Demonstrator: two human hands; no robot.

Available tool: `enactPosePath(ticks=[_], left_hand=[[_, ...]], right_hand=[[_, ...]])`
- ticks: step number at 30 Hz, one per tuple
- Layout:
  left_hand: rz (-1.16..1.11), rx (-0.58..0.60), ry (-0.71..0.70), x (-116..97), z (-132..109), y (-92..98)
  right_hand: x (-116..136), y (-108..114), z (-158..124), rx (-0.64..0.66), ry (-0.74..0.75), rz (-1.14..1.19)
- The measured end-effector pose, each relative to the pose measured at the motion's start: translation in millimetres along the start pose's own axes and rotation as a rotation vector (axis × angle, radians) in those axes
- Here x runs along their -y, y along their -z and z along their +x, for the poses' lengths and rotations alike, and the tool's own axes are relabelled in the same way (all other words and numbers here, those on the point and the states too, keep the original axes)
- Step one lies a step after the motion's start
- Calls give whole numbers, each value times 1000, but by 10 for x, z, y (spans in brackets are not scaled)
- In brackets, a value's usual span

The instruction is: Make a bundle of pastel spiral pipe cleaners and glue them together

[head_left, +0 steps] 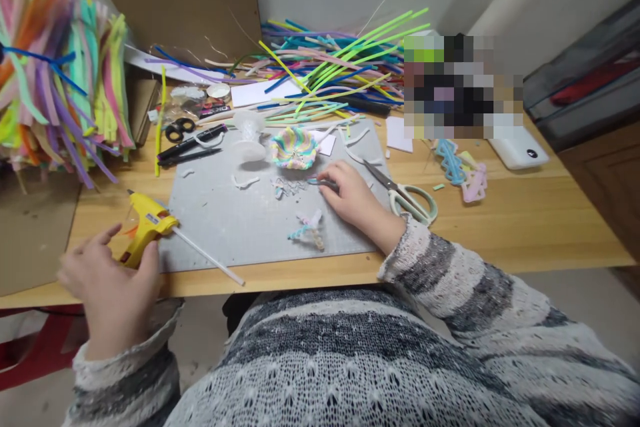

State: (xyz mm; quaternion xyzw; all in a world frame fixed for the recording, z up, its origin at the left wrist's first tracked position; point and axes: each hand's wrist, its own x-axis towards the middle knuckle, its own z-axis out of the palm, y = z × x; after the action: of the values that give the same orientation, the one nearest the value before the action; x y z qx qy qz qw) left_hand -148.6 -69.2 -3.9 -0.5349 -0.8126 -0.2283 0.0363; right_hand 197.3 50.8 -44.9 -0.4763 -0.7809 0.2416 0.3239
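Note:
My left hand [113, 287] is spread open beside the handle of a yellow hot glue gun [150, 219], thumb and fingers apart; whether it touches the handle I cannot tell. A clear glue stick [210, 257] sticks out of the gun's back. My right hand [347, 195] is closed on a thin dark piece with a bluish tip [325, 183], mostly hidden by the fingers. Left of its tip lie small twisted pipe cleaner bits [285, 187]. A small three-armed pipe cleaner piece [311, 230] sits nearer me. Behind stands a ruffled pastel pipe cleaner bowl [294, 149].
A grey cutting mat [225, 227] covers the middle of the wooden table. Scissors [407, 197] lie right of my right hand. A white spool [249, 137], black pens [193, 147], loose pipe cleaners [340, 60], bundled pipe cleaners [55, 73] and a white phone-like device [517, 143] stand around.

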Motion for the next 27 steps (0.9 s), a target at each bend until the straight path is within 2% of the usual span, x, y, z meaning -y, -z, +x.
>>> enactPosePath(ticks=[7,17,21,27], left_hand=[[11,83,17,82,17,-67],[-75,66,27,109,77,-69],[-86,31,47,110,124,-96],[-38,50,14,78,144,-142]], right_hand=[[11,-20,43,-11,-20,-78],[41,-24,42,12,38,-176],[45,-19,46,-11,8,-171],[29,-12,50,-25,-15,-118]])
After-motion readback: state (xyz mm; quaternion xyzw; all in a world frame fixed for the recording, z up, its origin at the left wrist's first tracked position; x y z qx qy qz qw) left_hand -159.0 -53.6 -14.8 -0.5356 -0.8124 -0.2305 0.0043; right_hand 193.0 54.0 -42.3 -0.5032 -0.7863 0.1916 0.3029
